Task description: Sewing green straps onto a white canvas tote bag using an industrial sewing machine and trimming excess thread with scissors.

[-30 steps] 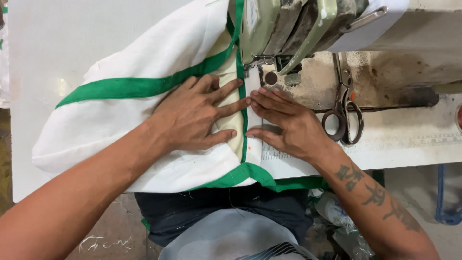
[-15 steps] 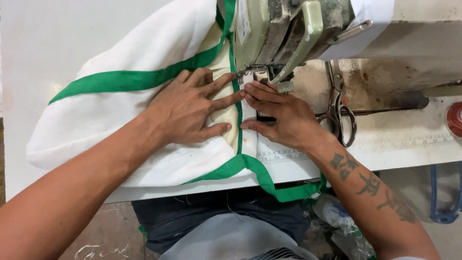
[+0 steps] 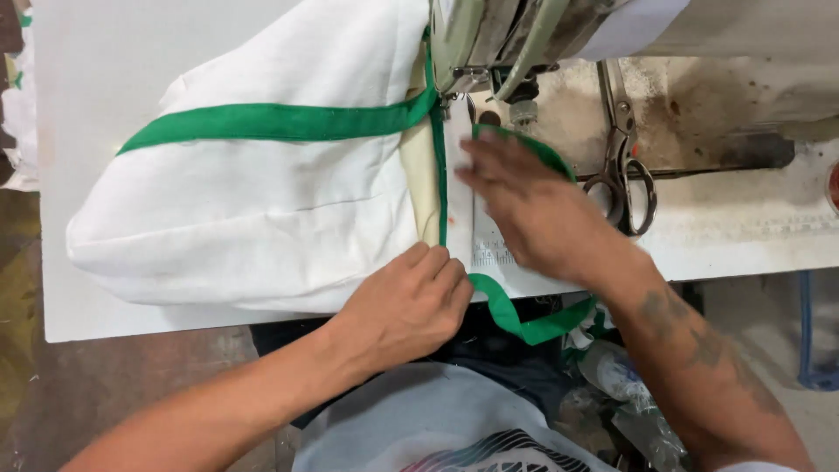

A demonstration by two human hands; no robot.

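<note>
A white fabric piece point(image 3: 262, 218) with a green binding strip point(image 3: 280, 122) lies on the white table, its right edge under the sewing machine point(image 3: 489, 35). My left hand point(image 3: 411, 301) has its fingers curled over the fabric's near right corner at the table edge. My right hand point(image 3: 533, 210) is blurred just in front of the needle area. A loop of loose green tape point(image 3: 533, 149) arcs over its fingers, and the tape's tail point(image 3: 524, 325) hangs below the table edge.
Scissors point(image 3: 620, 166) lie on the worn machine bed right of my right hand. The white table point(image 3: 131, 52) stretches left and back. Crumpled plastic point(image 3: 629, 393) sits below on the floor at the right.
Both hands have left their flat hold beside the seam. My left hand pulled back to the fabric's near corner, and my right hand lifted with the green tape. The fabric has shifted left.
</note>
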